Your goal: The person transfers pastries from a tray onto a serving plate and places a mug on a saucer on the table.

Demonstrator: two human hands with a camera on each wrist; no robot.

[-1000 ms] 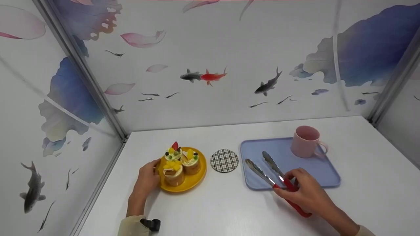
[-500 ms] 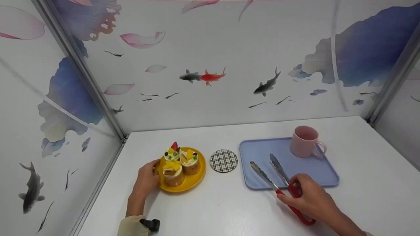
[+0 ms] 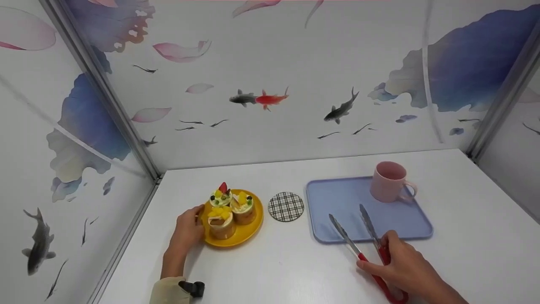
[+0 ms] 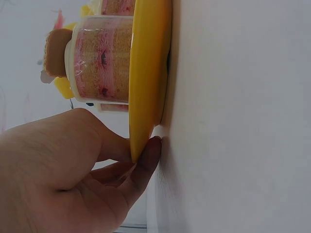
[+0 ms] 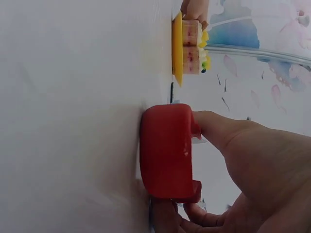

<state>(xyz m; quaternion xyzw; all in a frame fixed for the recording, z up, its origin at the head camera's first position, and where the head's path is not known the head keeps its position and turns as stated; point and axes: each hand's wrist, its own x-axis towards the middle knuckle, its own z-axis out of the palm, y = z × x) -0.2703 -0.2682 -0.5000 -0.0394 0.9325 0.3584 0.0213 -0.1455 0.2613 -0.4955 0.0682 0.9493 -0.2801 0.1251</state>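
Observation:
My left hand (image 3: 185,232) pinches the left rim of a yellow plate (image 3: 253,230). In the left wrist view, the thumb is above the rim and fingers (image 4: 148,158) are below it. Several small cake cups (image 3: 221,226), topped with cream and fruit, stand on the plate. My right hand (image 3: 407,266) holds metal tongs with red handles (image 3: 377,276), thumb on one handle and fingers on the other. The tongs' arms are spread, tips over the blue tray. In the right wrist view, the red handle end (image 5: 167,153) is low beside the table surface.
A blue tray (image 3: 333,198) lies on the right of the white table (image 3: 270,270). On its back right corner stands a pink mug (image 3: 386,185). A round checked coaster (image 3: 286,207) lies between plate and tray. Printed wall panels (image 3: 253,55) enclose the table.
My right hand has drawn the tongs toward me and slightly right, so their tips moved down across the tray. The left hand, plate and cake cups have stayed in place.

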